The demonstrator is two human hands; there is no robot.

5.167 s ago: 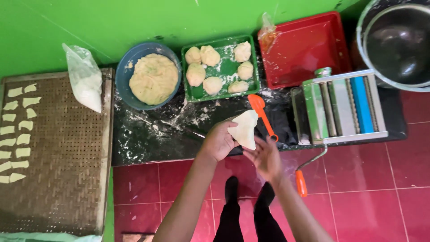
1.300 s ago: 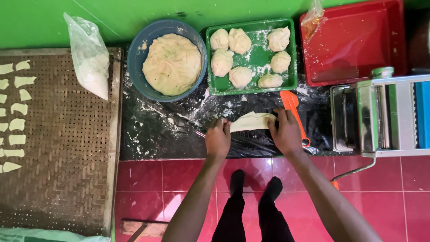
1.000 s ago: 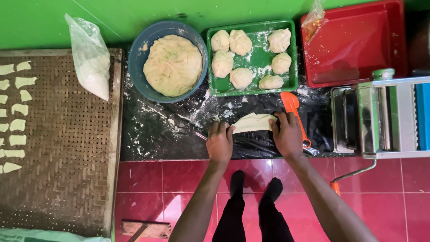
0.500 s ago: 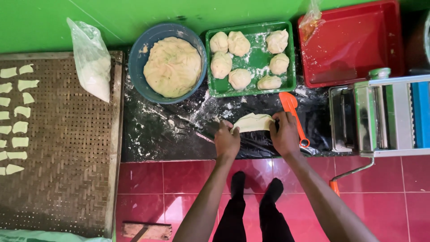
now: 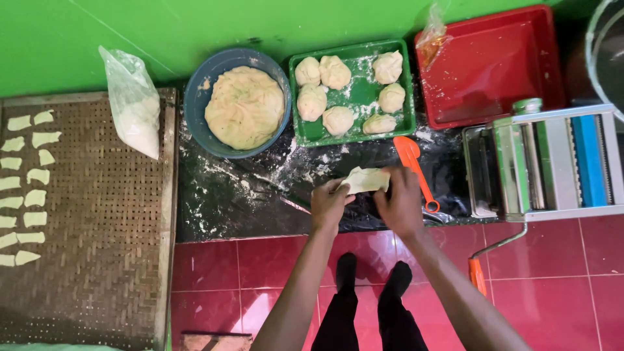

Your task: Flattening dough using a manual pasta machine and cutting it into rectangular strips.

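Below, both hands — left hand (image 5: 330,207), right hand (image 5: 402,203) — pinch a flattened dough piece (image 5: 365,180) between their fingers, stretching it over the floured black sheet (image 5: 247,195). Dough balls (image 5: 338,120) wait nearby in a green tray (image 5: 354,135) — within reach.

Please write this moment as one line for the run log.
left hand: holds dough piece | right hand: holds same dough piece | place: above black floured sheet | nearby: orange scoop, green tray, pasta roller

One head-worn camera looks straight down, fairly high, over the floor workspace.
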